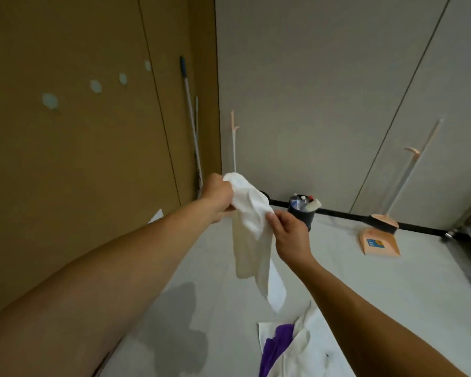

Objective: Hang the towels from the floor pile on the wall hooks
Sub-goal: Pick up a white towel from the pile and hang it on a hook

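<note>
1. Head view, hands. Left hand [218, 197] is raised at arm's length, fingers curled into a fist round the bunched top of a white towel [252, 235]. Right hand [290, 235] is just beside and lower, thumb and fingertips pinching the towel's near edge; the remaining fingers are hidden behind the cloth, so I cannot tell how they lie.

2. Head view, towel. It hangs free in the air between the two hands, the tail dropping well clear of the floor [365, 281]. Judgement: the high fist carries the weight while the lower pinch spreads or finds an edge, so a fold or corner can be offered to a hook.

3. Head view, hooks. A row of pale round wall hooks [95, 86] runs along the brown wall [65, 159] to the left, all of those visible bare. They sit well apart from the towel, up and left of the left hand. Judgement: the hanging step is not yet done; the towel must travel leftward and upward.

4. Head view, pile. The floor pile [291, 346] lies at the bottom of the frame beneath the right forearm, showing white cloth and a purple towel [275, 346]. Judgement: task is early, several items are left.

5. Head view, surroundings. A mop handle [191, 118] leans in the corner; a dark bucket [303, 210] and a peach dustpan [378, 242] with its brush stand against the grey wall [310, 77]. A darker patch on the floor near the left forearm may be damp; cannot confirm.
</note>
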Motion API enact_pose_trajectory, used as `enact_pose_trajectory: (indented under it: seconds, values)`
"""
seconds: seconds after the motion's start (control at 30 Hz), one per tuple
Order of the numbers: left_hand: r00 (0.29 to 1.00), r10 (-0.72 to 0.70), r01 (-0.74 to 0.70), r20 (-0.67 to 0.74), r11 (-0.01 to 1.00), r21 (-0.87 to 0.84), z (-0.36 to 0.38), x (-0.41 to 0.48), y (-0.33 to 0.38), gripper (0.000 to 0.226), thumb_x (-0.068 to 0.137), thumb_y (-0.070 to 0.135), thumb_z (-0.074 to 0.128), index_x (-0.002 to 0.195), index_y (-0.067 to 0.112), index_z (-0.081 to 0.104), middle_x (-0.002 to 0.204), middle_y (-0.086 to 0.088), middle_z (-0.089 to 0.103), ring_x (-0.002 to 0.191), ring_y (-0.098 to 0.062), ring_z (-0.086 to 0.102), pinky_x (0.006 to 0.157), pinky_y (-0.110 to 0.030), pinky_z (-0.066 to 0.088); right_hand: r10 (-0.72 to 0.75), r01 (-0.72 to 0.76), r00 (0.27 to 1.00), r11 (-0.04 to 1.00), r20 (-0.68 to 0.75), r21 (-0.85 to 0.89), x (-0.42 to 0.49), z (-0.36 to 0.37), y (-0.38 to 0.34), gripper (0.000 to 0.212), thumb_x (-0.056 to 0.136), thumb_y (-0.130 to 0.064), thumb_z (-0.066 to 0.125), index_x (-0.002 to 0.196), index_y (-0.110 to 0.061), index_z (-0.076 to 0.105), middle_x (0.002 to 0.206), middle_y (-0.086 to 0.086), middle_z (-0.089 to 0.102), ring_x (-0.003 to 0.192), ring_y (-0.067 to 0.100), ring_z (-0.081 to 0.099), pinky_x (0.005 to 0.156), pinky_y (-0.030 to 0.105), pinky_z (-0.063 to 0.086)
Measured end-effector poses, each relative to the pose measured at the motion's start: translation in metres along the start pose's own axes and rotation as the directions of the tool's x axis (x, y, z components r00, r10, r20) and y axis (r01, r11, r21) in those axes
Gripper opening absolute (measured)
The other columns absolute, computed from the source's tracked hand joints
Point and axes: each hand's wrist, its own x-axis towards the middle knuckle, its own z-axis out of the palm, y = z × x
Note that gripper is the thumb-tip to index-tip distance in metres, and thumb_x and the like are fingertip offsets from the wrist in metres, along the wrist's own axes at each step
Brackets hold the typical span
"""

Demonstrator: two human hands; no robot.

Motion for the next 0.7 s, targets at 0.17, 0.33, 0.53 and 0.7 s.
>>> enact_pose_trajectory:
  seconds: [0.17,0.33,0.53,0.7]
  values:
    - [0.962,0.271,-0.237,-0.041,0.897,0.373,-0.045,-0.025,0.010,0.018,0.097,0.029,0.040,0.097,0.017,0.053,0.083,0.002,0.055,0.067,-0.010,0.047,0.053,-0.024,0.034,-0.064,0.060,0.998,0.991,0.026,0.117,0.024,0.005,-0.056,0.026,0.098,-0.043,0.046,0.082,-0.027,0.058,0.076,-0.009,0.061,0.070,0.006,0.056,0.060,0.021,0.042]
    - [0.936,0.262,-0.352,0.236,0.733,0.582,-0.113,-0.063,0.019,0.066,0.050,0.085,0.063,0.095,0.037,0.060,0.093,0.016,0.064,0.081,-0.005,0.062,0.065,-0.025,0.048,-0.233,0.227,0.946,0.972,0.225,0.054,0.042,0.006,-0.099,0.037,0.088,-0.050,0.060,0.072,-0.017,0.060,0.062,-0.007,0.059,0.058,0.010,0.055,0.050,0.020,0.042]
    - [0.978,0.187,-0.162,0.096,0.375,0.913,-0.186,-0.094,0.010,0.011,0.078,0.031,0.062,0.069,0.027,0.056,0.070,0.007,0.057,0.069,-0.018,0.058,0.056,-0.027,0.042,-0.225,0.603,0.660,0.728,0.717,-0.327,0.043,0.036,-0.143,0.056,0.052,-0.067,0.079,0.079,-0.020,0.064,0.068,-0.006,0.060,0.062,0.010,0.056,0.053,0.028,0.042]
    - [0.989,0.145,-0.064,-0.014,0.516,0.854,-0.224,-0.120,0.007,0.013,0.085,0.006,0.052,0.081,0.009,0.064,0.088,-0.007,0.063,0.084,-0.025,0.060,0.061,-0.024,0.040,-0.467,0.696,0.718,0.461,0.517,-0.550,0.037,0.075,-0.174,0.022,0.086,-0.043,0.059,0.095,-0.026,0.070,0.080,-0.003,0.057,0.073,0.019,0.051,0.057,0.027,0.036]
